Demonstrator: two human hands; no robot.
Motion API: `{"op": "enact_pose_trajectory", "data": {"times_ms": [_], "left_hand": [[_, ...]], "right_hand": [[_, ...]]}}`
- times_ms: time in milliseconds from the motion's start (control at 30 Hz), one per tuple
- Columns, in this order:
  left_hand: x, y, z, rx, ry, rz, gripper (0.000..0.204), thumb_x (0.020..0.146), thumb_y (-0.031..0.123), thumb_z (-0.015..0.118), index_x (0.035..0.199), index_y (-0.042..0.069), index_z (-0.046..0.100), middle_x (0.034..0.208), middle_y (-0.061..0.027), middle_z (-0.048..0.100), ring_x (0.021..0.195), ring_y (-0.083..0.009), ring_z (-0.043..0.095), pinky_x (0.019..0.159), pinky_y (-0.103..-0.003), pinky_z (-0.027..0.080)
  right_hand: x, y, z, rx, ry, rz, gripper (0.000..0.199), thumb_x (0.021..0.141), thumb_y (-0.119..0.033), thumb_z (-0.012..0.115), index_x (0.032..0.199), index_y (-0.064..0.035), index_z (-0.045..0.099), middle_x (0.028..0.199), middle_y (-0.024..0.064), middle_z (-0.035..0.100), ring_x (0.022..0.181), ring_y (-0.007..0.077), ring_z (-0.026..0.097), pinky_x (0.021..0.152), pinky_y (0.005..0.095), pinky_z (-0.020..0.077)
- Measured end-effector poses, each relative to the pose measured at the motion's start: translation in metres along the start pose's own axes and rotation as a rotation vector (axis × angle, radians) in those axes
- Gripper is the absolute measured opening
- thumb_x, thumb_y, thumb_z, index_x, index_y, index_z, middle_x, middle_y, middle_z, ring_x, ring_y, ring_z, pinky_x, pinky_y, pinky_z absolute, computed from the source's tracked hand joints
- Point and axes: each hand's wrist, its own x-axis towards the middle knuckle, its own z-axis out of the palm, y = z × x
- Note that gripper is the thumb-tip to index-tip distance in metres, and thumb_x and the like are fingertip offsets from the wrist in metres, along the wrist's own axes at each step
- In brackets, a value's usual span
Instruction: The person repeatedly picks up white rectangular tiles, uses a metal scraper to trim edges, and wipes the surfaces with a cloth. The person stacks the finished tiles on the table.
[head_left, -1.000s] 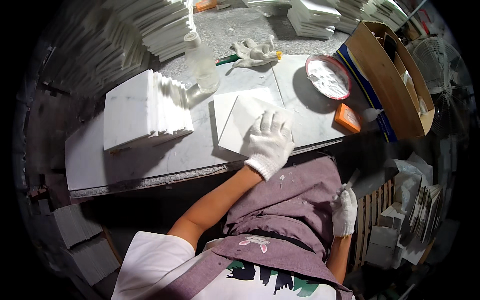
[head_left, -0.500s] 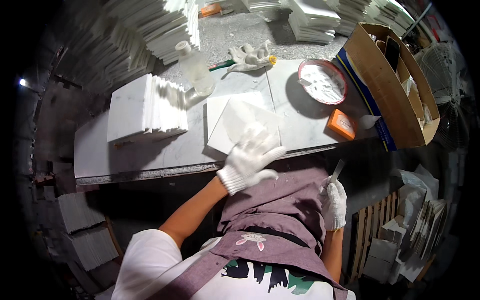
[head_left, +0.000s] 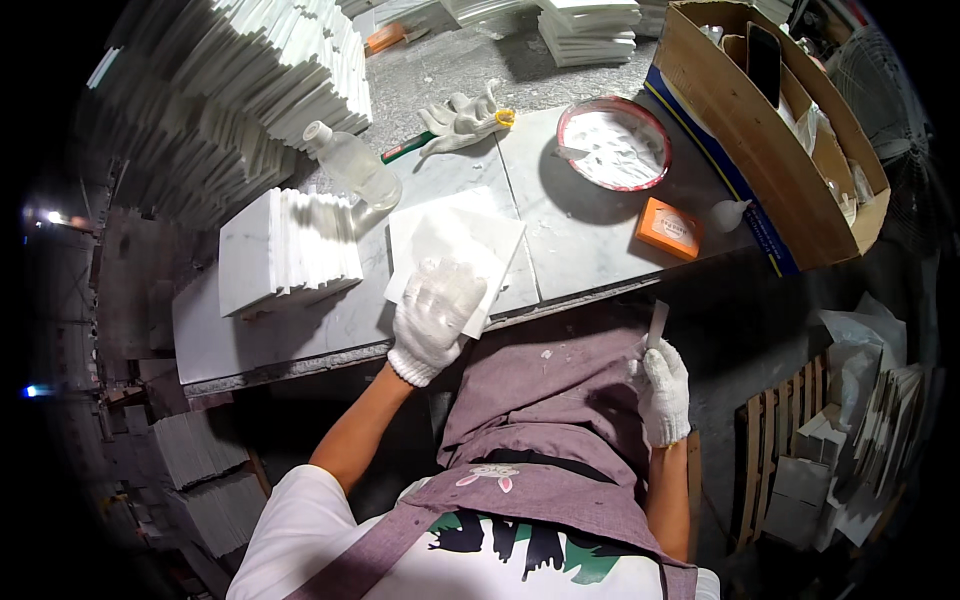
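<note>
My left hand point(head_left: 437, 312), in a white knit glove, rests palm down on a white marble tile point(head_left: 503, 243). Its fingers lie over the tile's face, the tips partly foreshortened. This tile sits askew on a second white tile point(head_left: 476, 199), whose upper corner shows from beneath. Beside my lap, off the table's front edge, my gloved right hand point(head_left: 664, 396) is closed around a narrow flat strip point(head_left: 657, 324), blade-like and pale, pointing up. A stack of white tiles point(head_left: 246, 257) stands left of my left hand, with a clear plastic bottle point(head_left: 352, 167) behind.
On the marble table point(head_left: 590, 255) are a red-rimmed bowl of white paste point(head_left: 615, 145), an orange box point(head_left: 669, 228) and loose gloves point(head_left: 462, 122) on a green-handled tool. A cardboard box point(head_left: 715, 115) holding a phone bounds the right. Tall tile stacks point(head_left: 290, 60) rise at back left.
My left hand has drawn left and nearer across the tile, its fingers now closer together. The upper tile appears turned. The right hand keeps its hold on the strip. The whole view has shifted.
</note>
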Motion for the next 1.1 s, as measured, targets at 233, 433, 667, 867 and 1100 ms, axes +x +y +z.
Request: {"op": "enact_pose_trajectory", "data": {"times_ms": [233, 433, 667, 867, 1100], "left_hand": [[0.038, -0.027, -0.047, -0.206, 0.217, -0.092, 0.033, 0.089, 0.026, 0.070, 0.112, 0.002, 0.066, 0.100, -0.0148, 0.068, 0.089, -0.0262, 0.068, 0.074, -0.036, 0.054], [0.051, -0.036, -0.091, -0.962, 0.195, -0.757, 0.048, 0.096, 0.024, 0.062, 0.130, -0.007, 0.047, 0.096, -0.0058, 0.065, 0.095, -0.0132, 0.061, 0.085, -0.022, 0.048], [0.030, -0.012, -0.061, -1.262, -0.497, -1.167, 0.022, 0.095, 0.021, 0.062, 0.104, 0.001, 0.066, 0.097, -0.0008, 0.063, 0.091, -0.0085, 0.055, 0.082, -0.023, 0.047], [0.020, 0.018, -0.029, -1.455, -0.805, -1.135, 0.029, 0.095, 0.029, 0.062, 0.104, 0.002, 0.066, 0.093, 0.0015, 0.062, 0.084, -0.0060, 0.053, 0.078, -0.022, 0.046], [0.020, 0.021, -0.025, -1.372, -0.850, -1.030, 0.027, 0.094, 0.028, 0.064, 0.100, 0.002, 0.067, 0.088, 0.0016, 0.061, 0.082, -0.0059, 0.052, 0.076, -0.022, 0.045]], "right_hand": [[0.001, -0.002, -0.003, 0.025, -0.093, -0.025, 0.022, 0.093, -0.011, 0.060, 0.112, -0.0004, 0.059, 0.094, 0.0027, 0.061, 0.079, 0.0115, 0.059, 0.069, 0.0266, 0.0499], [0.004, -0.001, 0.000, 0.068, -0.076, -0.116, 0.027, 0.093, -0.011, 0.060, 0.118, -0.0003, 0.059, 0.096, 0.0036, 0.060, 0.077, 0.0121, 0.057, 0.068, 0.0267, 0.0495], [-0.004, -0.033, 0.021, -0.328, -0.345, -0.131, 0.041, 0.089, -0.007, 0.065, 0.127, 0.0055, 0.056, 0.098, 0.0069, 0.062, 0.078, 0.0125, 0.058, 0.074, 0.0272, 0.0503], [-0.005, -0.058, 0.050, -0.892, -0.709, -0.280, 0.033, 0.084, -0.005, 0.069, 0.116, -0.0038, 0.068, 0.104, 0.0078, 0.069, 0.094, 0.0185, 0.064, 0.085, 0.0284, 0.0513], [-0.012, -0.069, 0.045, -1.102, -0.811, -0.369, 0.028, 0.082, -0.006, 0.069, 0.109, -0.0119, 0.073, 0.081, 0.0088, 0.065, 0.075, 0.0246, 0.062, 0.071, 0.0345, 0.0502]]}}
